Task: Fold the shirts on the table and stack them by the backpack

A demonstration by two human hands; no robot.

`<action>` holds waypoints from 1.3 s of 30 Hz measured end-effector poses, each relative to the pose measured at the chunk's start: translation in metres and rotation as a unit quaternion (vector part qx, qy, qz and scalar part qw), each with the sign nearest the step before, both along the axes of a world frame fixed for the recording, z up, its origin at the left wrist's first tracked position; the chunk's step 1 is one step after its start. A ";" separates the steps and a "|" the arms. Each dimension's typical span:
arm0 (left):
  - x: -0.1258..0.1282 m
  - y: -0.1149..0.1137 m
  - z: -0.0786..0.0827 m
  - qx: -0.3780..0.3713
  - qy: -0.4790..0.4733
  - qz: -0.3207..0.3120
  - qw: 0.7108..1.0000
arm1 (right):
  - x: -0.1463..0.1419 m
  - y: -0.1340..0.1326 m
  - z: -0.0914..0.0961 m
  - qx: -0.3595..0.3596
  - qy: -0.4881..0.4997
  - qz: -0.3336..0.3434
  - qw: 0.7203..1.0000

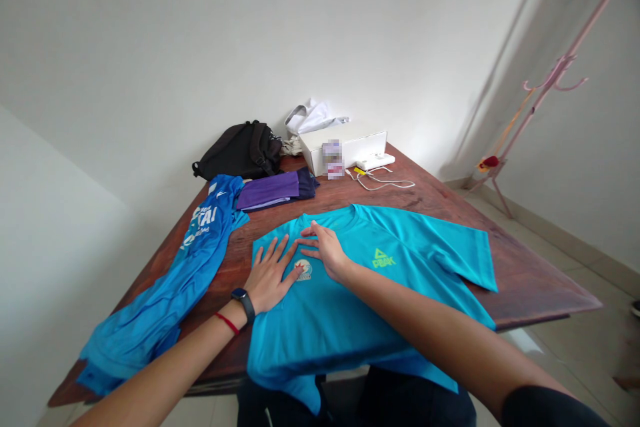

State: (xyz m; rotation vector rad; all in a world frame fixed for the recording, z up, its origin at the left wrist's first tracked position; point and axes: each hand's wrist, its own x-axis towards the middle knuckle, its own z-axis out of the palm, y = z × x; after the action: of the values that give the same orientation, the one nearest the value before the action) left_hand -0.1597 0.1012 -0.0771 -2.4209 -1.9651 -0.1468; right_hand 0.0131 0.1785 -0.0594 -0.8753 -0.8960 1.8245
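Observation:
A teal T-shirt [350,320] lies spread on the wooden table, its collar away from me and its hem hanging over the near edge. One sleeve reaches out to the right; on the left the shirt ends in a straight edge with no sleeve showing. My left hand [273,277] rests flat on that left side, fingers spread, beside a round badge. My right hand [325,250] touches the cloth below the collar, fingers stretched toward the left and apart. Neither hand has cloth gripped in it as far as I see.
A rumpled blue shirt [165,300] lies along the table's [425,190] left side. Behind it are folded purple clothes [270,190] and a black backpack [235,150]. A white box [345,143], a white power strip [375,161] and a cable stand at the back. A pink coat rack [545,90] is at right.

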 end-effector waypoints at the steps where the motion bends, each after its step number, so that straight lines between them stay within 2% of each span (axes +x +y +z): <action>1: 0.000 0.000 -0.001 0.003 0.001 -0.001 1.000 | 0.000 0.000 0.000 0.000 0.000 0.000 1.000; 12: 0.002 0.000 0.003 -0.006 0.002 0.003 1.000 | 0.001 0.000 -0.001 -0.001 0.005 0.007 1.000; 21: 0.001 0.000 0.000 0.000 -0.007 -0.001 1.000 | 0.000 0.002 -0.001 -0.015 0.015 0.011 1.000; 23: 0.001 0.000 0.000 -0.002 -0.012 -0.002 1.000 | 0.000 0.002 -0.003 0.005 -0.007 0.020 1.000; 25: 0.001 0.000 -0.001 -0.005 -0.016 -0.002 1.000 | 0.000 0.001 -0.005 0.086 -0.072 0.024 0.993; 27: 0.000 0.000 -0.002 -0.009 -0.019 -0.002 1.000 | 0.001 -0.001 -0.009 0.236 -0.162 0.033 0.958; 29: 0.000 0.000 -0.003 -0.004 -0.023 0.000 1.000 | 0.001 -0.004 -0.014 0.381 -0.243 0.054 0.891; 30: 0.000 0.000 -0.004 -0.001 -0.026 0.002 1.000 | 0.001 -0.005 -0.017 0.427 -0.279 0.067 0.858; 33: -0.002 0.000 -0.007 0.000 -0.035 0.012 0.999 | 0.001 -0.006 -0.026 0.477 -0.373 0.093 0.790; 39: -0.009 0.011 0.001 -0.062 -0.060 0.042 0.995 | 0.005 -0.006 -0.029 0.481 -0.475 0.135 0.724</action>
State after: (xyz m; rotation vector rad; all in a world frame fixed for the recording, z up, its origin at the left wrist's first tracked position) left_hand -0.1688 0.1123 -0.0761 -2.4524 -2.1854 -0.1790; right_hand 0.0178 0.1730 -0.0886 -0.9456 -2.4232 0.6964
